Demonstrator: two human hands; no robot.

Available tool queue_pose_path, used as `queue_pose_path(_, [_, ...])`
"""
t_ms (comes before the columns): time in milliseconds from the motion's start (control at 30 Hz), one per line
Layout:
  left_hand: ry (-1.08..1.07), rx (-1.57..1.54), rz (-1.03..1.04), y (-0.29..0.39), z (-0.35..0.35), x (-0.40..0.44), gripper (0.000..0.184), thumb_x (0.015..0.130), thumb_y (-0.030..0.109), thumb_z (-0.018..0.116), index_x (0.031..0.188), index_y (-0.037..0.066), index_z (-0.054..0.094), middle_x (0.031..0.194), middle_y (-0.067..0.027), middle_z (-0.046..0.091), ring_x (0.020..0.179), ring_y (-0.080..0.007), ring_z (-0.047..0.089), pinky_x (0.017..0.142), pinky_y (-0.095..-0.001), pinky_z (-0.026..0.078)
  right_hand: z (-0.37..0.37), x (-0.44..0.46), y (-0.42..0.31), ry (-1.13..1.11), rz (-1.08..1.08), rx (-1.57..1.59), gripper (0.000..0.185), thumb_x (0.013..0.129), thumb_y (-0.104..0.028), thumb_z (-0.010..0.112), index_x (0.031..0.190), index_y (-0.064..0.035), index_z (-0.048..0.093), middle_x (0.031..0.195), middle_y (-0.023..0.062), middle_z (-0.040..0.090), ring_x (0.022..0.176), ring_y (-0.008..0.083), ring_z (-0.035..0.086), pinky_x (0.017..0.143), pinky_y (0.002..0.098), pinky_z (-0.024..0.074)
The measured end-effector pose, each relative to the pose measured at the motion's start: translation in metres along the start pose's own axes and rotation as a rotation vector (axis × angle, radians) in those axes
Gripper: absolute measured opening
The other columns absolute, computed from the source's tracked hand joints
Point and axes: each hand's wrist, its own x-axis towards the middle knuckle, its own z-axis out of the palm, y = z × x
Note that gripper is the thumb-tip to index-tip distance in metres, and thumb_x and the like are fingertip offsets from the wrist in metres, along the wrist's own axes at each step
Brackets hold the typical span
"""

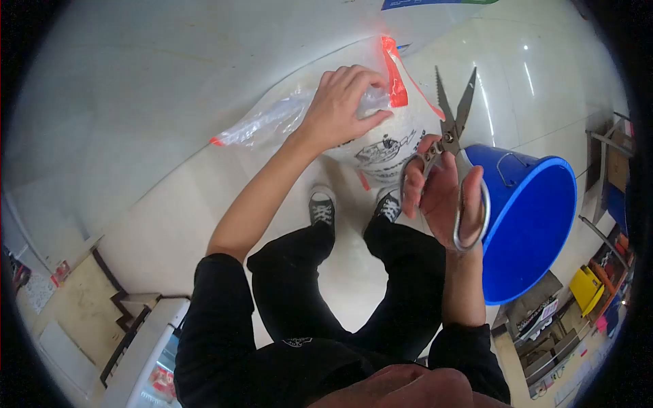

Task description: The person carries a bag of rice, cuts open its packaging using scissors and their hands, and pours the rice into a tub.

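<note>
A large plastic bag [389, 151] with red edge strips and a black printed drawing stands on the floor against a pale surface. Its upper part is clear, crumpled film; whitish contents show lower down. My left hand [345, 103] has its fingers curled around the film at the top, beside a red strip. In my right hand [442, 194] are metal scissors [450, 139], with thumb and fingers through the handle loops. The scissor blades are spread apart and point away from me, to the right of the bag and not visibly touching the film.
A blue bucket [527, 224] stands right of my right hand, its mouth tilted toward me in view. My shoes [322, 207] are on the tiled floor just before the bag. Shelving with a yellow item [585, 290] is at far right; a white-framed case [146, 353] is at lower left.
</note>
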Motion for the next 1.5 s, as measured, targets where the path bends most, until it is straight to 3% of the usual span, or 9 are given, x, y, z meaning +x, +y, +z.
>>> queue_pose_path(67, [0.073, -0.045, 0.050, -0.017, 0.011, -0.006, 0.029, 0.076, 0.013, 0.079, 0.099, 0.010, 0.062, 0.102, -0.0039, 0.065, 0.098, -0.0254, 0.061, 0.087, -0.0384, 0.044, -0.006, 0.004, 0.003, -0.086, 0.029, -0.104, 0.078, 0.096, -0.074, 0.033, 0.128, -0.0028, 0.040, 0.082, 0.0035, 0.045, 0.067, 0.0128, 0.051, 0.052, 0.0267, 0.0461])
queue_pose_path(200, [0.290, -0.161, 0.116, -0.026, 0.023, -0.008, 0.022, 0.074, 0.004, 0.079, 0.089, 0.009, 0.063, 0.093, -0.0037, 0.066, 0.090, -0.0250, 0.063, 0.082, -0.0355, 0.046, -0.006, 0.008, 0.005, -0.002, 0.163, -0.345, 0.081, 0.096, -0.074, 0.032, 0.125, 0.0018, 0.040, 0.076, 0.0045, 0.045, 0.053, 0.0115, 0.047, 0.039, 0.0261, 0.0462])
queue_pose_path(300, [0.445, -0.184, 0.182, -0.032, 0.025, -0.007, 0.024, 0.073, -0.006, 0.078, 0.091, 0.005, 0.065, 0.093, -0.0071, 0.068, 0.085, -0.0219, 0.067, 0.077, -0.0314, 0.052, -0.010, 0.005, 0.009, -0.001, 0.092, -0.360, 0.079, 0.097, -0.072, 0.032, 0.125, 0.0017, 0.041, 0.075, 0.0043, 0.045, 0.051, 0.0105, 0.047, 0.038, 0.0246, 0.0457])
queue_pose_path(467, [0.482, -0.157, 0.230, -0.033, 0.028, -0.007, 0.023, 0.073, -0.002, 0.077, 0.089, 0.010, 0.067, 0.088, -0.0014, 0.066, 0.080, -0.0212, 0.064, 0.075, -0.0331, 0.048, -0.010, -0.003, 0.013, -0.044, -0.005, -0.457, 0.091, 0.083, -0.077, 0.056, 0.119, 0.0061, 0.050, 0.069, 0.0016, 0.048, 0.050, 0.0081, 0.048, 0.039, 0.0215, 0.0435])
queue_pose_path(600, [0.507, -0.116, 0.234, -0.033, 0.027, -0.008, 0.022, 0.071, 0.000, 0.077, 0.085, 0.014, 0.068, 0.082, 0.0012, 0.064, 0.078, -0.0204, 0.062, 0.072, -0.0344, 0.045, -0.003, 0.001, 0.013, 0.048, 0.089, -0.493, 0.090, 0.083, -0.079, 0.055, 0.117, 0.0044, 0.052, 0.068, 0.0006, 0.048, 0.050, 0.0084, 0.050, 0.038, 0.0211, 0.0414])
queue_pose_path(1000, [0.575, -0.141, 0.267, -0.038, 0.036, -0.005, 0.020, 0.069, -0.001, 0.078, 0.079, 0.014, 0.069, 0.081, 0.0023, 0.063, 0.076, -0.0191, 0.061, 0.070, -0.0342, 0.044, -0.020, 0.017, 0.017, -0.026, 0.117, -0.511, 0.081, 0.091, -0.075, 0.045, 0.114, 0.0029, 0.051, 0.067, -0.0003, 0.046, 0.047, 0.0068, 0.048, 0.037, 0.0204, 0.0404])
queue_pose_path(1100, [0.559, -0.144, 0.256, -0.036, 0.036, -0.006, 0.019, 0.069, -0.001, 0.078, 0.078, 0.014, 0.068, 0.081, 0.0018, 0.063, 0.076, -0.0196, 0.060, 0.070, -0.0343, 0.044, -0.022, 0.020, 0.018, -0.039, 0.105, -0.502, 0.080, 0.093, -0.074, 0.043, 0.115, 0.0026, 0.051, 0.068, -0.0003, 0.046, 0.047, 0.0067, 0.048, 0.037, 0.0204, 0.0403])
queue_pose_path(1200, [0.523, -0.087, 0.263, -0.037, 0.034, -0.009, 0.020, 0.073, -0.008, 0.077, 0.084, 0.008, 0.072, 0.089, -0.0045, 0.066, 0.079, -0.0169, 0.065, 0.069, -0.0280, 0.052, -0.021, 0.021, 0.019, -0.032, 0.116, -0.513, 0.078, 0.095, -0.072, 0.040, 0.116, 0.0016, 0.051, 0.068, -0.0006, 0.046, 0.046, 0.0066, 0.048, 0.037, 0.0202, 0.0403])
queue_pose_path(1500, [0.510, -0.081, 0.270, -0.035, 0.036, -0.012, 0.017, 0.074, -0.008, 0.077, 0.082, 0.006, 0.069, 0.090, -0.0059, 0.066, 0.077, -0.0169, 0.064, 0.067, -0.0282, 0.051, -0.024, 0.028, 0.025, -0.058, 0.067, -0.654, 0.065, 0.101, -0.063, 0.038, 0.114, -0.0011, 0.052, 0.064, -0.0015, 0.044, 0.039, 0.0069, 0.045, 0.037, 0.0205, 0.0383])
